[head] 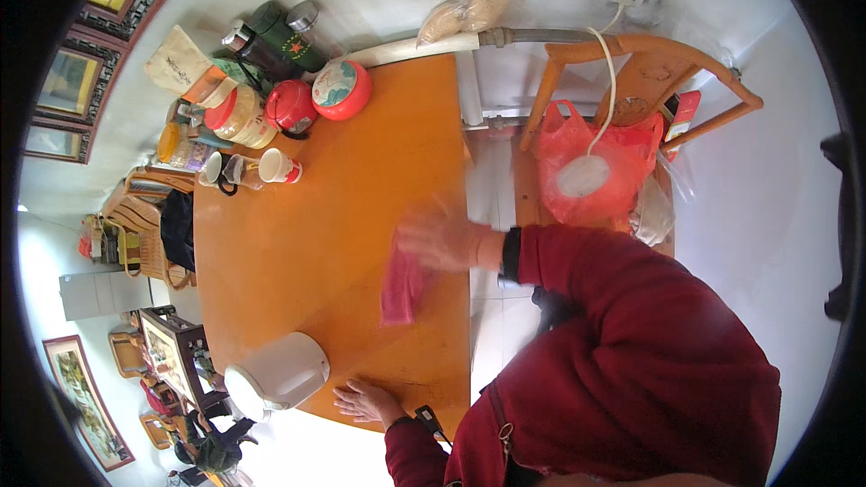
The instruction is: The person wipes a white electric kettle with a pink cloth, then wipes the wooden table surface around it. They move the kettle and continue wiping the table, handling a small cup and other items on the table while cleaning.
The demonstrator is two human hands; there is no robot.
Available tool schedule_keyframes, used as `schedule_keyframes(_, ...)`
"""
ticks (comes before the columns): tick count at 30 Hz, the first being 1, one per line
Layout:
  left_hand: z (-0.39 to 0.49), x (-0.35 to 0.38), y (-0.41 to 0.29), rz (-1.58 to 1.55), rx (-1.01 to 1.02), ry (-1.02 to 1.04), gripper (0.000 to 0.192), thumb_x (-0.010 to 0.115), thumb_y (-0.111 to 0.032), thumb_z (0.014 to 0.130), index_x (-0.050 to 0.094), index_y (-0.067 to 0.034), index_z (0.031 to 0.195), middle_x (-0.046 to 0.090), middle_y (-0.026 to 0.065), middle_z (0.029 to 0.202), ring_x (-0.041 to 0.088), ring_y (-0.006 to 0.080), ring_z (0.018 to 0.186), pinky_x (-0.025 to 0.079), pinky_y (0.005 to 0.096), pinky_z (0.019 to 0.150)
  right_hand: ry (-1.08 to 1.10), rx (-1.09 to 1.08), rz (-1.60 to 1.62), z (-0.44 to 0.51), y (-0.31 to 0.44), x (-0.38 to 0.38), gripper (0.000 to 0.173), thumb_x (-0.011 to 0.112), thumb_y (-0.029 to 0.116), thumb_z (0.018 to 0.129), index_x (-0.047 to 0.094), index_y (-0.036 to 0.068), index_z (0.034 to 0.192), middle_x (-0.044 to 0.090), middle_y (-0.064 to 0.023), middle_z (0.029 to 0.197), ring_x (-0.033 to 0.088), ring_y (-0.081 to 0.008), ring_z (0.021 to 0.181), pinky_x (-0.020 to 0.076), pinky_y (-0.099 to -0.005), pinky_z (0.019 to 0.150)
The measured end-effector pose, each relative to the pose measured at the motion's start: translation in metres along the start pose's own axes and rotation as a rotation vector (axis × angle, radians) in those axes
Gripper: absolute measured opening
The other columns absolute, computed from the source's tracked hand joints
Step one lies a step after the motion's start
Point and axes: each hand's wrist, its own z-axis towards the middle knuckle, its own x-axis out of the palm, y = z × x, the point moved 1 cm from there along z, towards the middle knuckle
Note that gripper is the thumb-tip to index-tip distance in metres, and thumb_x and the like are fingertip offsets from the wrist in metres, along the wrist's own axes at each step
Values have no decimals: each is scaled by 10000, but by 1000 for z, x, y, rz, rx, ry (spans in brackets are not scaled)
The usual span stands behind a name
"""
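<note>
My right hand [443, 237], blurred by motion, is on a pink cloth [402, 291] near the edge of the orange-brown wooden table [325, 243]. The cloth extends from under the palm and fingers; how the fingers grip it is unclear. My left hand [365, 400] rests on the tabletop with its fingers spread and nothing held. Close to those fingertips stands a white hot-water pot [281, 375] with a handle. Beside my left wrist is a small black device [427, 417] with a cable.
Along the wall side stand a paper cup [279, 166], a mug [215, 168], red round tins [342, 90], a red-lidded jar [240, 115] and several flasks [277, 34]. A wooden chair [649, 47] beside me carries a red plastic bag [575, 135]. A white cord [612, 81] hangs over it.
</note>
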Motion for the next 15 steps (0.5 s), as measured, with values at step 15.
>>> schedule_keyframes(15,3,6,2,39,19,-60,666,213,-591,1071,307,-198,1601,203,113,1693,126,298,1574,109,577,1229,-63,240,-419,157,-246,-77,513,513,429,1015,500,239,1491,426,-29,1590,337,-257,1498,242,-580,1174)
